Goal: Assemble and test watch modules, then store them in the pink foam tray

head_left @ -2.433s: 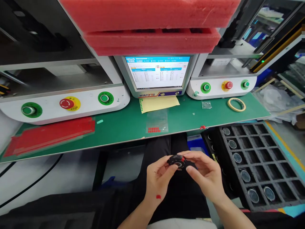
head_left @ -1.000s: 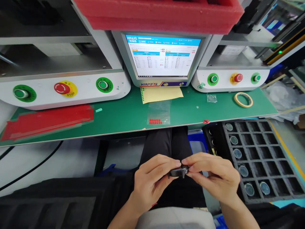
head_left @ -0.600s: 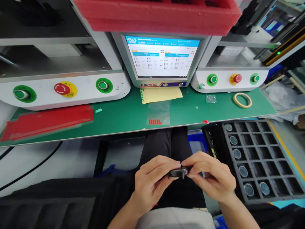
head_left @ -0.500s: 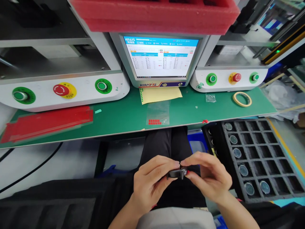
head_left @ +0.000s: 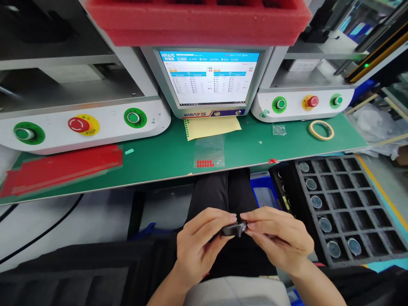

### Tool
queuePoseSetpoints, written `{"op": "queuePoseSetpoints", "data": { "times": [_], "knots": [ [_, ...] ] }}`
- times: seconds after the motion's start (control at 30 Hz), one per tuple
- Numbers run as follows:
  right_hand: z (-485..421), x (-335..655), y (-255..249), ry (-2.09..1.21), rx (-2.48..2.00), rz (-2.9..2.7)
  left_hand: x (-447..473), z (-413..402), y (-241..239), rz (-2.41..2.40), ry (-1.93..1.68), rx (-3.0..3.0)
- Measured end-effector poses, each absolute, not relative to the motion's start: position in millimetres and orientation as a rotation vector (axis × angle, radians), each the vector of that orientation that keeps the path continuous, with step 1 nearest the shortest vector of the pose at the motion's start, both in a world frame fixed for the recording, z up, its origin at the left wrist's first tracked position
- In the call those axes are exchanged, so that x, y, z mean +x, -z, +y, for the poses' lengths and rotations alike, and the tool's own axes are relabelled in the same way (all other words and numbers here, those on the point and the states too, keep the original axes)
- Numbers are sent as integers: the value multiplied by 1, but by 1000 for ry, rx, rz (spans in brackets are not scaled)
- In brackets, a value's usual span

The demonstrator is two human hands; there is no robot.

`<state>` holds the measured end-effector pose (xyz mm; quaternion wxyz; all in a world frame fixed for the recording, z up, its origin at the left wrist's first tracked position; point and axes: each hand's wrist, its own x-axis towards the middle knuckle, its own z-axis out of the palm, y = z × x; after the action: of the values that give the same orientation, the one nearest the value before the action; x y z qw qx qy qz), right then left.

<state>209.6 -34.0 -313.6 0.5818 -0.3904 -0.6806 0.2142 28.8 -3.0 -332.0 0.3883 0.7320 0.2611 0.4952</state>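
Observation:
Over my lap I hold a small dark watch case (head_left: 232,230), seen edge-on, with short lugs sticking down. My left hand (head_left: 200,238) is closed on its left side, thumb below and fingers above. Against its right end my right hand (head_left: 280,238) is pinched, fingertips at the side of the case. Much of the case is covered by my fingers, and I cannot make out whether anything small sits between the right fingertips.
At right stands a black foam tray (head_left: 347,193) with several round watch bodies in its left column. The green bench (head_left: 159,159) carries red sheets (head_left: 63,168), a clear bag (head_left: 208,148) with red pieces, and a tape roll (head_left: 321,130). A monitor (head_left: 208,80) stands behind.
My right fingers have straightened and closed in on the case's right end; a red speck at the right thumb no longer shows. The case shifted slightly left. The whole view moved a little.

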Motion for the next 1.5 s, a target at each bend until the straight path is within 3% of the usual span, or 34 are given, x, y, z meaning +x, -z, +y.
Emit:
{"op": "queuePoseSetpoints", "data": {
  "times": [0.2,0.6,0.73,0.87,1.03,1.5],
  "knots": [
    [-33,203,306,-244,-1046,-1639,33,-9,334,825,-1311,1917],
    [-42,195,318,-28,-1065,-1765,38,-15,337,1273,-1375,1840],
    [-49,188,313,-393,-984,-1684,39,-6,338,1520,-1538,1662],
    [-48,179,316,-872,-981,-1473,40,-1,338,1373,-1384,1854],
    [-45,173,318,-1242,-1038,-1412,42,0,332,1361,-1350,1980],
    [-36,170,320,-1434,-1256,-1101,42,-6,323,1249,-1394,1958]
  ]
}}
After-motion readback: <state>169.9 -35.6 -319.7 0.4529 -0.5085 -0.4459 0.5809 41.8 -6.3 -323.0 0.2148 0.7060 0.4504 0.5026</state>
